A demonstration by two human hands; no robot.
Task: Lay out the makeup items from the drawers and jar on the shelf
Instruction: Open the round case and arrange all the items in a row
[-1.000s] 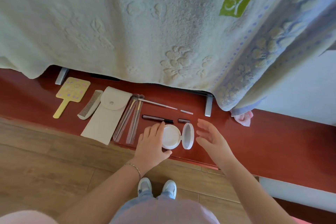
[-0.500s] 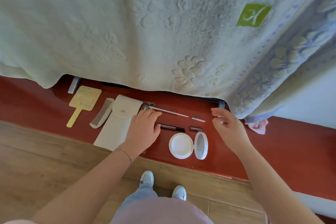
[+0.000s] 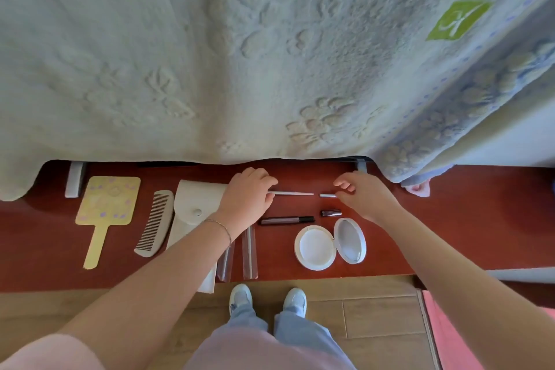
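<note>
Left hand point(image 3: 244, 195) pinches the silver pen point(image 3: 290, 193); right hand point(image 3: 360, 194) pinches its cap point(image 3: 327, 195) — both far on the shelf point(image 3: 450, 234). Blanket point(image 3: 240, 54) overhangs the rear; compact point(image 3: 329, 244), comb point(image 3: 154, 222), mirror point(image 3: 105, 210) lie nearer.

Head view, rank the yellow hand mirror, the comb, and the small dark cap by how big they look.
1. Yellow hand mirror, largest.
2. Comb, slimmer and a bit shorter.
3. Small dark cap, by far the smallest.

A glossy red-brown wooden shelf point(image 3: 450, 234) sits under a thick embossed pale-green cloth blanket point(image 3: 210, 54); the round white compact point(image 3: 315, 248) looks like smooth plastic.
</note>
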